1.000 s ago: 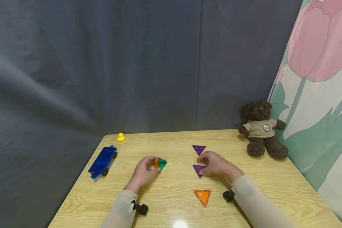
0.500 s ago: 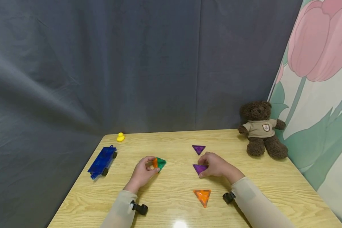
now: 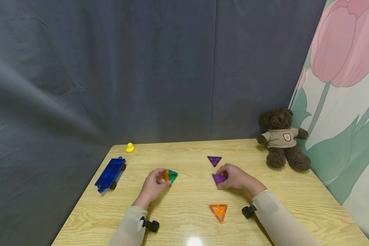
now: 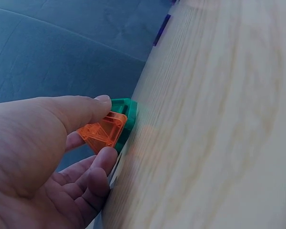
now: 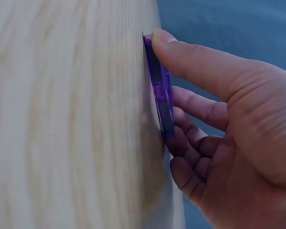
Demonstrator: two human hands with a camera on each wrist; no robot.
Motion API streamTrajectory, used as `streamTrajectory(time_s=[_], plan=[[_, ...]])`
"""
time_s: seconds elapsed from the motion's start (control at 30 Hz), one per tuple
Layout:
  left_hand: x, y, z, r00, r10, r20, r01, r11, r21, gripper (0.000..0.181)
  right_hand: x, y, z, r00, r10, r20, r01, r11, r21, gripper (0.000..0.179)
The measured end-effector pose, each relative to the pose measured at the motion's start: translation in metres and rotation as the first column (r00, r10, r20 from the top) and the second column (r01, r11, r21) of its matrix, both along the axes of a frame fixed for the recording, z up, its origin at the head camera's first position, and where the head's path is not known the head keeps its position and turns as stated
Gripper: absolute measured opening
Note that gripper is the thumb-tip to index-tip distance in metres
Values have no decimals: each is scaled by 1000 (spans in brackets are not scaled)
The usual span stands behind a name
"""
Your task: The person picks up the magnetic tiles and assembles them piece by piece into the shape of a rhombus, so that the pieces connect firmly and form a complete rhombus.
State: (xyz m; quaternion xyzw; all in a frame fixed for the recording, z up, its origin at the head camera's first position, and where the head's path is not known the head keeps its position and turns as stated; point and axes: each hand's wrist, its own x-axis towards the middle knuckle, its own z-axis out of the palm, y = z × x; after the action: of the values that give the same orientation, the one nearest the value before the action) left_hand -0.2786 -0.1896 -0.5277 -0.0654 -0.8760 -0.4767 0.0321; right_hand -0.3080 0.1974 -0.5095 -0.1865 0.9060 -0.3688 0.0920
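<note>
On the left side of the table, my left hand (image 3: 153,187) pinches an orange triangular magnetic tile (image 4: 103,130) and a green triangular magnetic tile (image 3: 173,175) that stand joined. Its thumb lies along the near side of the pair, with fingertips at the opposite edge. My right hand (image 3: 236,178) grips a purple triangular magnetic tile (image 3: 218,179) between thumb and fingers. In the right wrist view that purple tile (image 5: 158,88) shows edge-on, close over the wood, and part of it is hidden behind the fingers in the head view.
Another purple triangle (image 3: 214,161) lies beyond the right hand, and a flat orange triangle (image 3: 219,212) lies nearer the front. A blue wheeled car base (image 3: 111,174) and a yellow toy duck (image 3: 130,148) are at left. A brown teddy bear (image 3: 283,143) sits at back right.
My right hand has closed its fingers on the nearer purple tile and drawn it slightly to the right. The left hand with its joined tiles has shifted very slightly left.
</note>
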Motion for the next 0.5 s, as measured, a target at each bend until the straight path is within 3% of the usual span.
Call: streamTrajectory(time_s=[0.33,0.5], plan=[[0,1,1,1000,10,6,-10,1000,7,48,-13,25,-14,997,60,47,-49,977,-209,32],[1,1,1,1000,9,-1,-9,1000,3,48,-15,35,-17,994,104,33,-93,966,-241,22]])
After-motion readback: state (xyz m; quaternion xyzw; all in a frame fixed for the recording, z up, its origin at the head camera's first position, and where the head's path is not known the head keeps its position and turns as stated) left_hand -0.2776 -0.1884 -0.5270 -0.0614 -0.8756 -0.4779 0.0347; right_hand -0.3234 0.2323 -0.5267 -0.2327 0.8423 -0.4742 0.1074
